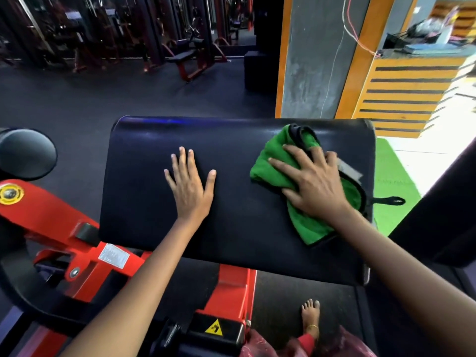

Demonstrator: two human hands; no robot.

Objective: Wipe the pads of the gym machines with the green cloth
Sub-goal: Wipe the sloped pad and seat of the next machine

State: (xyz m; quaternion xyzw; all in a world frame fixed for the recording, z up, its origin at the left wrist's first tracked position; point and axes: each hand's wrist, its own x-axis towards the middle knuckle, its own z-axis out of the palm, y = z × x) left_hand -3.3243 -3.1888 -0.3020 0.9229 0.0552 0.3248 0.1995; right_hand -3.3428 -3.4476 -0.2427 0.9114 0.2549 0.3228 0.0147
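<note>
A wide black pad [231,228] of a red-framed gym machine fills the middle of the view. My left hand [190,186] lies flat on the pad's middle, fingers straight and spread. On the pad's right part lies the crumpled green cloth [273,163] with a black hem and a black hanging loop. My right hand [314,181] presses down on the cloth with spread fingers. The cloth's lower corner reaches toward the pad's near right edge.
The machine's red frame [59,228] and a black round roller [25,153] stand at the left. A grey and orange pillar [319,55] rises behind the pad. Green turf [394,181] lies to the right. My bare foot [311,318] stands on the dark floor below.
</note>
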